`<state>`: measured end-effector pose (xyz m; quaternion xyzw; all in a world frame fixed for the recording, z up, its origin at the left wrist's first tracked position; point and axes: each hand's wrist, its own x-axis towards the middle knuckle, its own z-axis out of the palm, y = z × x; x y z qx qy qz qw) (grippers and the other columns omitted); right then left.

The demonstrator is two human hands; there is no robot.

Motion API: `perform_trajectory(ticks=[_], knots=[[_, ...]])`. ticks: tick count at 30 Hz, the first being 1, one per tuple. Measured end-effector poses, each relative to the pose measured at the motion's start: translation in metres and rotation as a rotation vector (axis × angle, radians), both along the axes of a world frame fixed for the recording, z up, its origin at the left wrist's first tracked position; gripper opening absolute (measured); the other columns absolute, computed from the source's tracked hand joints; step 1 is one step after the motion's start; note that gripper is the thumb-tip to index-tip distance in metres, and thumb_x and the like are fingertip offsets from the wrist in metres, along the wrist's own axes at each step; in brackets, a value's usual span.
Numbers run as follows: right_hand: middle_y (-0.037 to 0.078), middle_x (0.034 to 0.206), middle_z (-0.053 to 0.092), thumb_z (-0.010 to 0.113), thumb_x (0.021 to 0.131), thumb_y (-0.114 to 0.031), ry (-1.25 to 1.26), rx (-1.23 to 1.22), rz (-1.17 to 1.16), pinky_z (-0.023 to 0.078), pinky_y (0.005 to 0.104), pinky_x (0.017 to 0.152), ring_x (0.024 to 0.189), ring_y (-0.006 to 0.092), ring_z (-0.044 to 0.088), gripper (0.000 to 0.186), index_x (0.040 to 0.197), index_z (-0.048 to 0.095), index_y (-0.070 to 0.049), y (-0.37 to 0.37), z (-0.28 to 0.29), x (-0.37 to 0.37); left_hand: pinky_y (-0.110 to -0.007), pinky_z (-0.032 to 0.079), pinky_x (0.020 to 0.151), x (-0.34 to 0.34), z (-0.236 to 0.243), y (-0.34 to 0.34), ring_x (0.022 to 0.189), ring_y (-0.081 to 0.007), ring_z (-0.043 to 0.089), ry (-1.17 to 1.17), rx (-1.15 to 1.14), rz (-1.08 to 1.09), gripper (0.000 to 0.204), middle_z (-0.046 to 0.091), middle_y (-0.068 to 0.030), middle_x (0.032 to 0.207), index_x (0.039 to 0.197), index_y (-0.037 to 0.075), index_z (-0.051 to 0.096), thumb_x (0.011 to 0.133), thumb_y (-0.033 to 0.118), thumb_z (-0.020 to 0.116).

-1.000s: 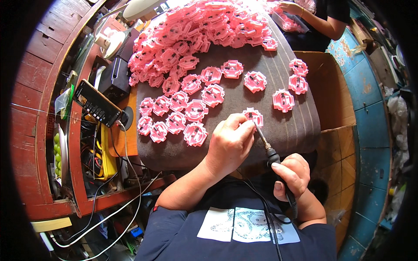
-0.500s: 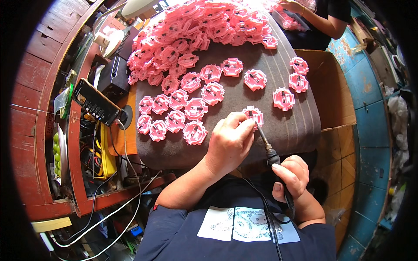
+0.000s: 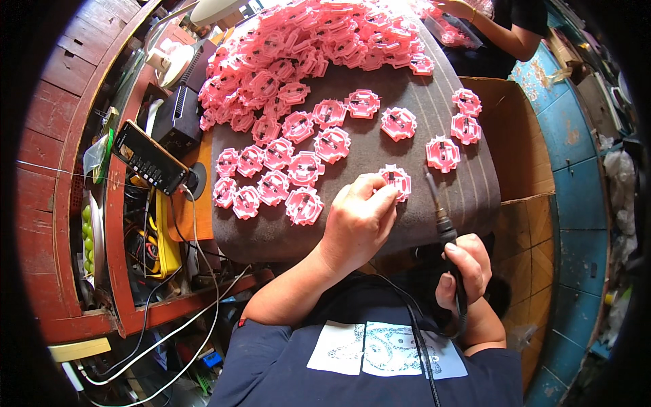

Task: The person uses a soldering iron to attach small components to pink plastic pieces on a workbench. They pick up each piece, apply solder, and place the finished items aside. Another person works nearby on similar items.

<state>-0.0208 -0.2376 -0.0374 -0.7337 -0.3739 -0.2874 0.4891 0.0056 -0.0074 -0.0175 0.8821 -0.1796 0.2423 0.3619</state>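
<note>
My left hand (image 3: 361, 216) is closed, thumb and forefinger pinching at the near-left edge of a pink plastic part (image 3: 395, 182) with a dark piece in its middle. Whether a smaller item is also between the fingertips is hidden. A soldering iron (image 3: 444, 227) is gripped in my right hand (image 3: 466, 270), its metal tip pointing up and away, apart from the pink part. The tip is near another pink part (image 3: 442, 154) on the right. More loose pink parts (image 3: 304, 169) of the same kind lie left of my left hand on the dark cloth (image 3: 380, 234).
A large heap of pink parts (image 3: 298, 51) covers the far side. A phone (image 3: 149, 158) leans on a stand at the left, near a black box (image 3: 178, 119). Right of the table stands a cardboard box (image 3: 525, 139). Another person's arm (image 3: 498, 30) holds a bag at far right.
My right hand has drawn the soldering iron off to the right, so its tip has left the pink part. My left hand stays in place.
</note>
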Motion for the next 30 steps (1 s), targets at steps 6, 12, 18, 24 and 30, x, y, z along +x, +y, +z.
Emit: perform_trajectory(ticks=[6, 12, 18, 24, 30], knots=[[0.019, 0.103, 0.069, 0.071, 0.094, 0.005, 0.015, 0.014, -0.085, 0.054, 0.0358, 0.068, 0.08, 0.0276, 0.067, 0.037, 0.13, 0.068, 0.002, 0.009, 0.004, 0.015, -0.041, 0.059, 0.075, 0.0, -0.001, 0.0, 0.086, -0.0347, 0.071, 0.002, -0.006, 0.0, 0.02, 0.068, -0.0168, 0.1, 0.102, 0.001, 0.072, 0.083, -0.006, 0.076], [0.015, 0.083, 0.069, 0.072, 0.082, 0.008, -0.039, -0.154, -0.059, 0.049, 0.0399, 0.062, 0.069, 0.0312, 0.065, 0.045, 0.127, 0.067, 0.002, 0.018, 0.027, 0.09, -0.042, 0.059, 0.077, 0.001, -0.002, -0.001, 0.088, -0.0351, 0.072, -0.007, -0.006, -0.01, 0.022, 0.069, -0.0167, 0.1, 0.103, 0.001, 0.072, 0.083, -0.005, 0.077], [0.017, 0.088, 0.067, 0.065, 0.081, 0.008, -0.004, -0.376, -0.226, 0.048, 0.0512, 0.082, 0.087, 0.0417, 0.063, 0.046, 0.124, 0.057, -0.004, 0.056, 0.034, 0.136, -0.042, 0.059, 0.075, 0.0, 0.0, -0.001, 0.086, -0.0359, 0.071, 0.007, -0.025, -0.01, 0.025, 0.068, -0.0166, 0.101, 0.106, 0.001, 0.072, 0.082, -0.006, 0.077], [0.022, 0.095, 0.07, 0.055, 0.078, 0.016, 0.065, -0.488, -0.287, 0.049, 0.0522, 0.081, 0.091, 0.0443, 0.064, 0.05, 0.124, 0.059, -0.003, 0.066, 0.029, 0.148, -0.043, 0.057, 0.081, 0.0, -0.003, -0.001, 0.093, -0.0341, 0.069, 0.017, 0.016, -0.001, 0.024, 0.067, -0.0131, 0.104, 0.106, 0.003, 0.071, 0.083, 0.002, 0.076], [0.019, 0.089, 0.068, 0.056, 0.079, 0.014, 0.015, -0.383, -0.242, 0.049, 0.053, 0.081, 0.09, 0.0427, 0.062, 0.048, 0.123, 0.06, -0.004, 0.066, 0.029, 0.149, -0.043, 0.057, 0.083, -0.003, -0.005, 0.001, 0.096, -0.0341, 0.069, 0.022, 0.029, -0.004, 0.028, 0.067, -0.0134, 0.106, 0.111, 0.003, 0.071, 0.084, 0.003, 0.077]])
